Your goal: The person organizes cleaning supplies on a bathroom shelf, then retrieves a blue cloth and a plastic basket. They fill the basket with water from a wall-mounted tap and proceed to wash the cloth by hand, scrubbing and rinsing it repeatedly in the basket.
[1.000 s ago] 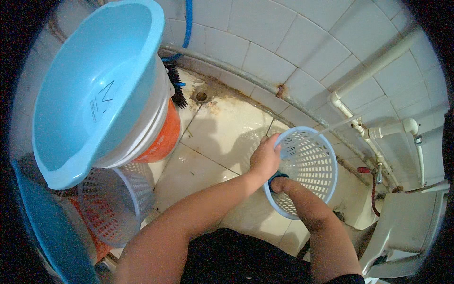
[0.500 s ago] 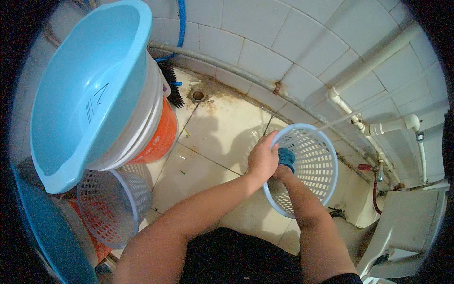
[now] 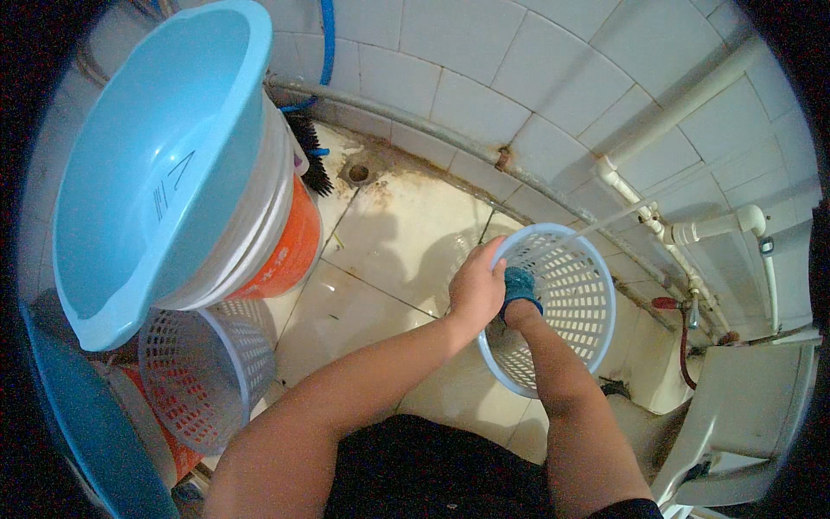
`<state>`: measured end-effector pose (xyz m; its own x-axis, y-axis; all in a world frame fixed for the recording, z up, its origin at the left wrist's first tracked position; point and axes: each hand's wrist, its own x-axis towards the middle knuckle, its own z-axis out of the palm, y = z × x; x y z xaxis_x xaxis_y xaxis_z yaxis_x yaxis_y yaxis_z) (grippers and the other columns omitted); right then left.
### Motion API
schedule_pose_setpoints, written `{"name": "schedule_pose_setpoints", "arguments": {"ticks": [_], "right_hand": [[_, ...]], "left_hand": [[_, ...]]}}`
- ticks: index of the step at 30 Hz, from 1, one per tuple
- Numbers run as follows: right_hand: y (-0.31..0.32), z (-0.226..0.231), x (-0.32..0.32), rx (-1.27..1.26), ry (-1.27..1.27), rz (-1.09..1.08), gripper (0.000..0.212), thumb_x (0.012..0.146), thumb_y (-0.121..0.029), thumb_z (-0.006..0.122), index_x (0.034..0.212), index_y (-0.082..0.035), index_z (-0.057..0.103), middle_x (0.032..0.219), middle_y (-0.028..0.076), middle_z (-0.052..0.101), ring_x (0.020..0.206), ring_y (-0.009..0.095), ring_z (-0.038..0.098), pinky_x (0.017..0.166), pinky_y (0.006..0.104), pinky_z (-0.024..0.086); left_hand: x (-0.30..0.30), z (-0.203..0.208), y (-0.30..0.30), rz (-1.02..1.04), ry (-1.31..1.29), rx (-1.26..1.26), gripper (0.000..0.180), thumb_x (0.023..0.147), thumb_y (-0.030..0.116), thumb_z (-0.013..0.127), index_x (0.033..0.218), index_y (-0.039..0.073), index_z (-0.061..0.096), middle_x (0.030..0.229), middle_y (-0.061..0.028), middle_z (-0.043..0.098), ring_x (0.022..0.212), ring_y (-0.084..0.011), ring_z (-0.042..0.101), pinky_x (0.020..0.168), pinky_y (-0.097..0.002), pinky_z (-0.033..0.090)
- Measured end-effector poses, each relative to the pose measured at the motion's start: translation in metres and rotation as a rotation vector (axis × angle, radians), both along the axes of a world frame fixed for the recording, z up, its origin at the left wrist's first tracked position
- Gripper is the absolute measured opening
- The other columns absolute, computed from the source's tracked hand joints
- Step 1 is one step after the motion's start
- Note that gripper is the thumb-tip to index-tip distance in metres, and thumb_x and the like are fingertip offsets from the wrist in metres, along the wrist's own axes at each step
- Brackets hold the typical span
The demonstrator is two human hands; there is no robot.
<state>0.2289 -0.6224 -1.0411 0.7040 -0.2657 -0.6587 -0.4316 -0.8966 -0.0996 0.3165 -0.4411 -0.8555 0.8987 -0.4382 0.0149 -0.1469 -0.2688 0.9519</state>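
Note:
A light-blue plastic basket (image 3: 577, 333) with slotted walls is held tilted over the tiled floor, its mouth toward me. My left hand (image 3: 477, 290) grips its left rim, with the thumb over the edge. Inside the basket, my right hand (image 3: 523, 313) is at the left wall, covered by a teal mitt or cloth (image 3: 519, 285) with a darker band at the wrist. The mitt hides the right fingers. A thin pale streak (image 3: 635, 206), apparently a jet of water, runs from the upper right into the basket.
At left, a large blue basin (image 3: 173, 147) rests on a white-and-orange bucket (image 3: 290, 251). Below it lies a second slotted basket (image 3: 194, 381). A black brush (image 3: 311, 156) stands beside a floor drain (image 3: 357, 174). Pipes (image 3: 644, 208) and a white toilet (image 3: 735, 424) occupy the right.
The right hand has shifted slightly within the basket, and more of the teal mitt's band shows. The left hand keeps its hold on the rim. The whole view has shifted slightly.

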Motion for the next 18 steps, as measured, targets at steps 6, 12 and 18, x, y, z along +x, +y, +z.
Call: {"name": "schedule_pose_setpoints", "arguments": {"ticks": [6,12,18], "right_hand": [[-0.010,-0.066,-0.026,0.075,0.329,0.300,0.033,0.081,-0.017,0.055,0.111,-0.006,0.061,0.116,0.018,0.058,0.106,0.031,0.056,0.092,0.0406,0.042],[-0.009,-0.024,-0.021,-0.173,0.262,0.207,0.030,0.084,-0.020,0.053,0.109,-0.007,0.063,0.117,0.015,0.059,0.109,0.028,0.057,0.093,0.0396,0.044],[-0.030,-0.046,-0.022,-0.115,0.394,0.526,0.026,0.085,-0.017,0.051,0.102,-0.006,0.066,0.119,0.015,0.057,0.109,0.030,0.055,0.095,0.0406,0.041]], "left_hand": [[0.001,-0.001,-0.005,-0.005,0.030,0.034,0.034,0.088,0.015,0.050,0.123,0.011,0.051,0.114,-0.0151,0.056,0.101,-0.0355,0.055,0.085,-0.0434,0.044],[0.003,0.008,0.001,-0.001,0.062,0.059,0.035,0.088,0.014,0.050,0.123,0.011,0.051,0.114,-0.0151,0.056,0.101,-0.0351,0.056,0.085,-0.0430,0.045],[-0.003,0.001,-0.004,-0.008,0.048,0.021,0.034,0.088,0.014,0.051,0.122,0.012,0.051,0.113,-0.0150,0.057,0.101,-0.0350,0.056,0.084,-0.0426,0.045]]}}
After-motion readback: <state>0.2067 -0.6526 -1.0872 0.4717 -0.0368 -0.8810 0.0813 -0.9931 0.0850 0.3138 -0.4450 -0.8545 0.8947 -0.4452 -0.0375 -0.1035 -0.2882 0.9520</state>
